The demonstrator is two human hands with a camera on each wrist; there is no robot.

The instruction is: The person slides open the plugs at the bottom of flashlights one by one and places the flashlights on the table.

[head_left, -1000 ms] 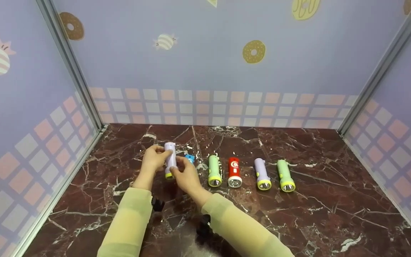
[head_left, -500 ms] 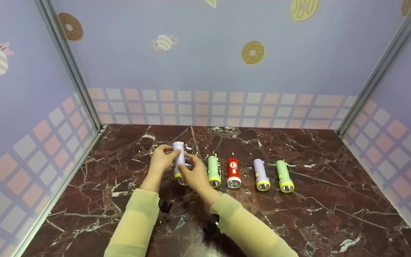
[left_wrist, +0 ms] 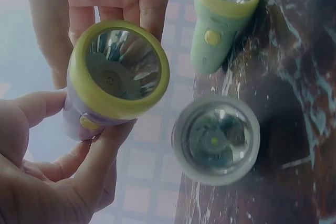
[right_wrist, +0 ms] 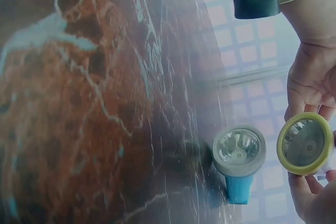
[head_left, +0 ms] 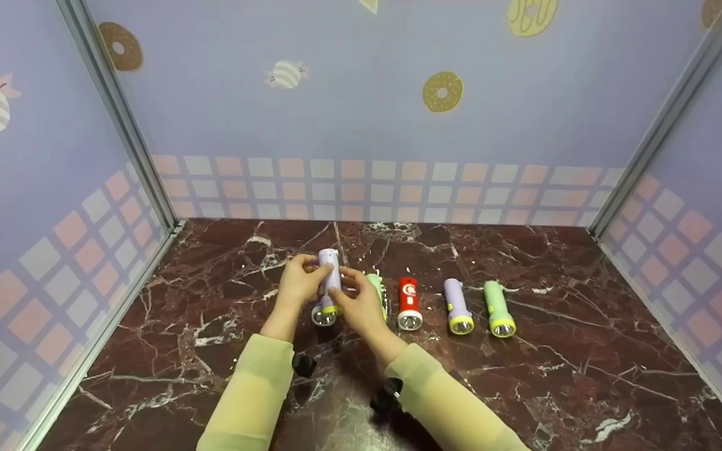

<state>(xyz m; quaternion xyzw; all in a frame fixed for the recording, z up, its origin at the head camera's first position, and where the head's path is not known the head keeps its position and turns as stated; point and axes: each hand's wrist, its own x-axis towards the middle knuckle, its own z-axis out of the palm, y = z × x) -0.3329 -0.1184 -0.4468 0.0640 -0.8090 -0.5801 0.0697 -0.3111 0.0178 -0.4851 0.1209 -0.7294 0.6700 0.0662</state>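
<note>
A lilac flashlight (head_left: 331,275) with a yellow ring round its lens is held between both hands, raised off the table with its lens end toward me. My left hand (head_left: 298,282) pinches its barrel from the left. From the right, my right hand (head_left: 362,304) grips it with thumb and fingers. The left wrist view shows the yellow switch (left_wrist: 89,122) below the lens. Under the held flashlight lies a blue flashlight (right_wrist: 239,187) with a grey-white head, mostly hidden in the head view. A green flashlight (left_wrist: 212,38) lies just beyond the right hand, partly covered by it.
Farther right on the marbled table (head_left: 561,376) lie a red flashlight (head_left: 409,300), a second lilac flashlight (head_left: 458,304) and another green one (head_left: 499,307), their lenses facing the front. Patterned panels (head_left: 367,125) enclose the table at the back and sides.
Both hands have carried the lilac flashlight to the right, from left of the blue flashlight to over it. The right hand now overlaps the nearer green flashlight. The others stay put.
</note>
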